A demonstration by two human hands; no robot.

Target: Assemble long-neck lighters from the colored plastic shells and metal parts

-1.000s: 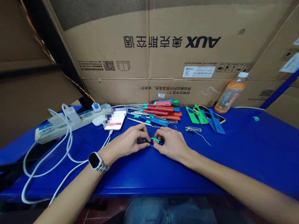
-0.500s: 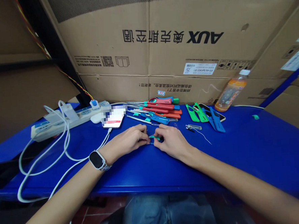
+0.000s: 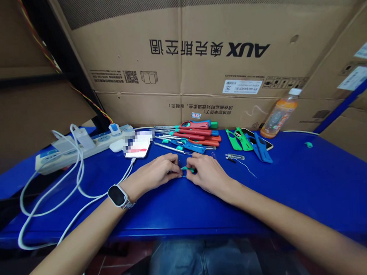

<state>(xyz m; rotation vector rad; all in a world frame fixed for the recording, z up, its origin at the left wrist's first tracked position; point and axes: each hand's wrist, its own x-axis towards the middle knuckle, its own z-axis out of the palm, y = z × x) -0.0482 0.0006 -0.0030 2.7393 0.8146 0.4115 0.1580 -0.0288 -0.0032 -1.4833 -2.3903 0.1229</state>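
Observation:
Close together above the blue table (image 3: pixel 175 212), my two hands meet with fingertips pinched. Between them shows a small green piece (image 3: pixel 188 169), gripped by my right hand (image 3: pixel 209 173); much of it is hidden by the fingers. My left hand (image 3: pixel 163 171) is closed at its tip, and I cannot make out what it pinches. Just beyond lies a pile of long-nosed lighters, among them a red lighter (image 3: pixel 195 131) and a blue lighter (image 3: pixel 192 145). Right of my right hand rests a clear tube (image 3: pixel 236 156) with a thin white wire.
Green handle shells (image 3: pixel 244 140) and a blue handle shell (image 3: pixel 260 148) lie over a phone at right. Behind them stands an orange drink bottle (image 3: pixel 280 115). A lit phone (image 3: pixel 138 144), a power strip (image 3: pixel 66 155) and looped white cables occupy the left. Cardboard (image 3: pixel 195 20) walls the back.
The whole view has shifted slightly. Both hands keep their pinch at nearly the same spot, with the green piece still between them.

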